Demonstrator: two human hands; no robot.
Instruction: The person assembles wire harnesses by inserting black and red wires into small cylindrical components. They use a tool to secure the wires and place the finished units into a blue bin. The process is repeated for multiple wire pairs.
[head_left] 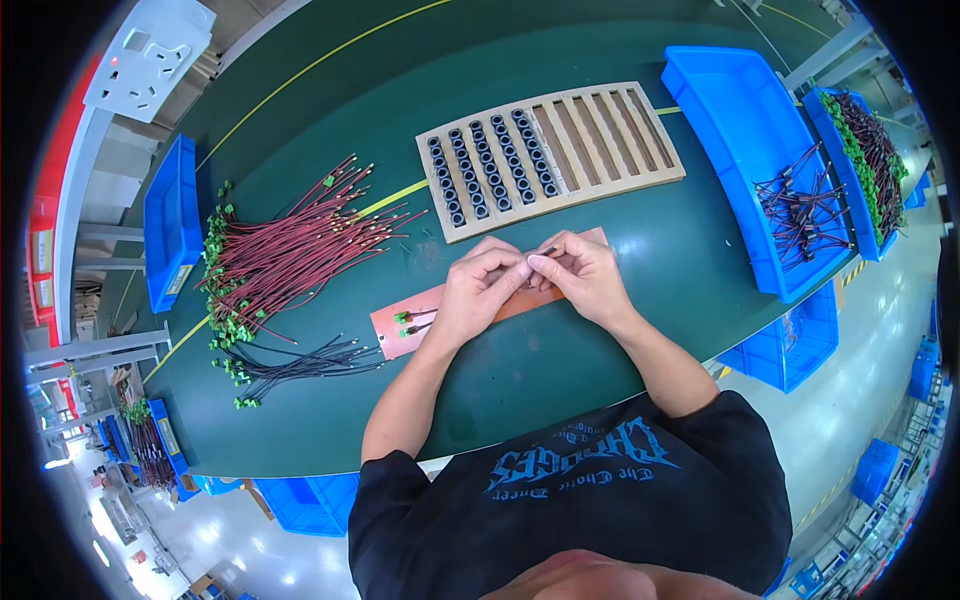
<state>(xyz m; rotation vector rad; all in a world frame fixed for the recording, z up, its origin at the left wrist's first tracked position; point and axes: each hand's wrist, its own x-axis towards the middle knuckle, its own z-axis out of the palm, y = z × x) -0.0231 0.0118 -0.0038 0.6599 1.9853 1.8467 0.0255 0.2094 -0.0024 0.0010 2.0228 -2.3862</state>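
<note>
Nearest us, our two forearms come up from the lower edge and meet over the green table (560, 370). Our left hand (478, 290) and right hand (582, 275) touch at the fingertips, each grip pinched together on a small dark part (545, 252) with a thin wire; it is too small to make out clearly. What shows of it lies roughly left to right, its dark end toward the upper right.

Just under the hands lies a flat orange-brown mat (400, 330), long axis running from lower left to upper right. Two short wires with green connectors (412, 322) rest on its left end, green ends to the left.

Left of that, well apart from the hands, a black wire bundle (300, 360) and a bigger red wire bundle (290, 245) fan out, green ends toward the left table edge.

Beyond the hands sits a slatted wooden tray (600, 135), its left slots filled with dark rings (490, 165). Bare table lies between the tray and our hands.

Farther right, a blue bin (730, 110) holds finished dark wires (800, 210); another blue bin (170, 220) stands at the far left.
</note>
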